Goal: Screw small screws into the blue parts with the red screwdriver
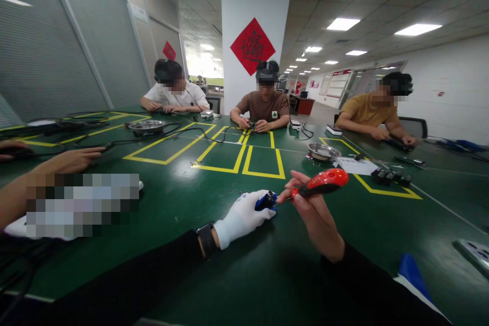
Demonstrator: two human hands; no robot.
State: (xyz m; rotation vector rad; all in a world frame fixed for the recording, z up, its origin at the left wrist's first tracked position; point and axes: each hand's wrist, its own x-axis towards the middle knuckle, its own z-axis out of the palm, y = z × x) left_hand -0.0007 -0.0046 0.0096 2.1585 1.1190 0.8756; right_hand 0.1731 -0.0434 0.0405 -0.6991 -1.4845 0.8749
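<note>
My left hand (246,215), in a white glove with blue fingertips, is closed around a small black cylindrical part (269,199) above the green table. Most of that part is hidden by the glove. Bare and without a glove, my right hand (315,214) grips a red and black screwdriver (323,182). Its handle points up to the right, and its thin shaft runs left towards the black part. Whether the tip touches the part I cannot tell.
Yellow tape rectangles mark the green table (183,204). A metal bowl (324,151), a white paper (355,165) and several black parts (391,175) lie to the right. A blue and white glove (414,277) rests near my right sleeve. Co-workers' hands (72,160) reach in from the left.
</note>
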